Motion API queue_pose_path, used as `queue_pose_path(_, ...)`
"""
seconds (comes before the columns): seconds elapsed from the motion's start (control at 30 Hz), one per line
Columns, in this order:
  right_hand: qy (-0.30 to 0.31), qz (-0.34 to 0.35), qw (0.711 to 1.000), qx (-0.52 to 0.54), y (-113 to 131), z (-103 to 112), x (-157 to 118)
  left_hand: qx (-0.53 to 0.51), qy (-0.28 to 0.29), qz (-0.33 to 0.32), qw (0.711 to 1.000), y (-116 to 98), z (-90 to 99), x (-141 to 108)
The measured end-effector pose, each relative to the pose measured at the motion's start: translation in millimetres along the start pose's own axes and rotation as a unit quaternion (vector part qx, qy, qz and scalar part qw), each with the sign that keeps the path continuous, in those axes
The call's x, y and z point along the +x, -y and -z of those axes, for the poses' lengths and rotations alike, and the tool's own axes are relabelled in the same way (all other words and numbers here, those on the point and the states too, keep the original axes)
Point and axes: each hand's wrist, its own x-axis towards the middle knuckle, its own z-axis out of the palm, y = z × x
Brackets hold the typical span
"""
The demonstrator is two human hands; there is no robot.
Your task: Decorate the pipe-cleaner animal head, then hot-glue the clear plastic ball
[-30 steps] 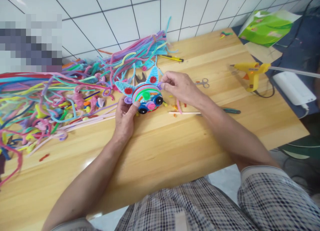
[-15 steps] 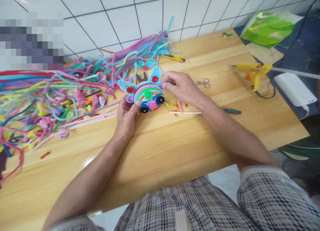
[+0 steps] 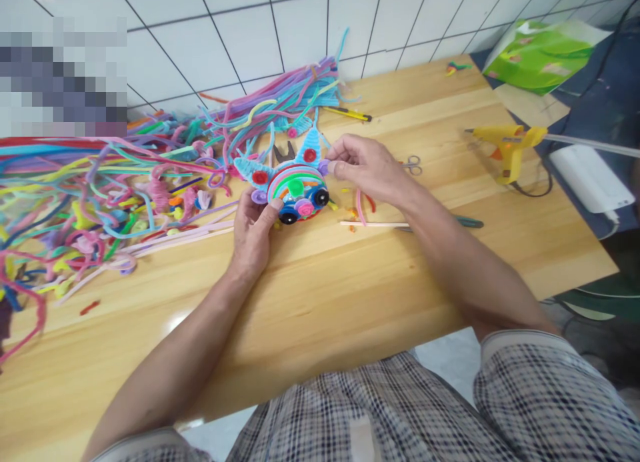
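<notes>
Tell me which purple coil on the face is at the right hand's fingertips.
The right-side purple coil, touching the right hand; the left-side purple coil sits by the left hand.

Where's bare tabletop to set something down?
Bare tabletop: front strip between the forearms, nearer the wearer than the held figure; back patch bordered by yellow cutter, scissors and glue gun; right patch between glue gun and green-handled tool. Crowded: left side, under pipe cleaners; scraps right of the figure.

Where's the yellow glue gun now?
Head view, right side: the yellow glue gun is near the table's right edge, just left of the white box-shaped device.
</notes>
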Motion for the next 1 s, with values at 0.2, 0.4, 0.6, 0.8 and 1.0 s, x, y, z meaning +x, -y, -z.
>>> queue_pose_path(0.2, 0.002, 0.012, 1.0, -0.011, -0.4, -8.1, 0.3, 0.006, 0.0, -0.002, 1.0, -0.4, -0.5, -0.1)
queue_pose_path(0.4, -0.014, 0.012, 1.0, -0.024, 0.0, -12.2, -0.2, 0.001, 0.009, -0.001, 1.0, -0.3, 0.6, -0.1)
queue_pose_path(0.6, -0.016, 0.004, 1.0, -0.019, 1.1, -13.7, -1.0, 0.011, 0.014, -0.005, 1.0, 0.4, 1.4, 0.1)
queue_pose_path(0.8, -0.02, 0.001, 0.999, -0.025, 3.7, -14.4, -2.8, 0.011, 0.012, -0.006, 1.0, 2.4, 2.3, 0.7)
queue_pose_path(1.0, -0.016, 0.0, 1.0, -0.013, 2.7, -12.3, -2.4, 0.002, 0.006, -0.001, 1.0, 3.8, 2.4, -0.4)
